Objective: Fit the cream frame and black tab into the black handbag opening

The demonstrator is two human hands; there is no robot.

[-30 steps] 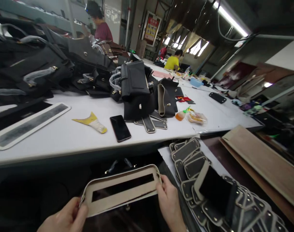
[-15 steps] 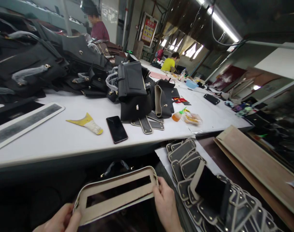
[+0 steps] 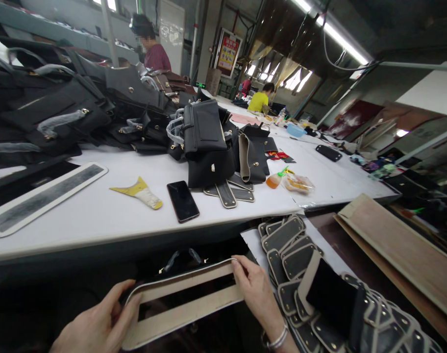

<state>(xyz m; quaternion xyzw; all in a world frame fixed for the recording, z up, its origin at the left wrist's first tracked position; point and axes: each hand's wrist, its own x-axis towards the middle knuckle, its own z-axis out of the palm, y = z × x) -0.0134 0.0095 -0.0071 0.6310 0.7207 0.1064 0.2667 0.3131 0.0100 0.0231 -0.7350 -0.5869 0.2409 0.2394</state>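
Observation:
Low in front of the table, I hold a black handbag by the beige rim (image 3: 194, 311) around its long open slot. My left hand (image 3: 98, 318) is closed on the rim's left end, thumb over the beige side. At the opposite end, my right hand (image 3: 258, 294) pinches the far corner between thumb and fingers. Behind the rim, a plastic-wrapped handle (image 3: 183, 257) with gold fittings rises. The dark body below is mostly lost in shadow. Dark oblong panels with beige edges and metal studs (image 3: 293, 262) are heaped beside my right hand.
On the white table (image 3: 80, 215) are a phone (image 3: 183, 201), a yellow forked piece (image 3: 138, 192), a long pale-edged strip (image 3: 47, 198), black handbags (image 3: 205, 127) and an orange bottle (image 3: 274, 181). Brown boards (image 3: 396, 250) lean at right. People sit farther back.
My right hand has shifted up to the rim's far corner, and my left hand has moved up and right along its end. The rim is tilted differently, and the view has shifted slightly.

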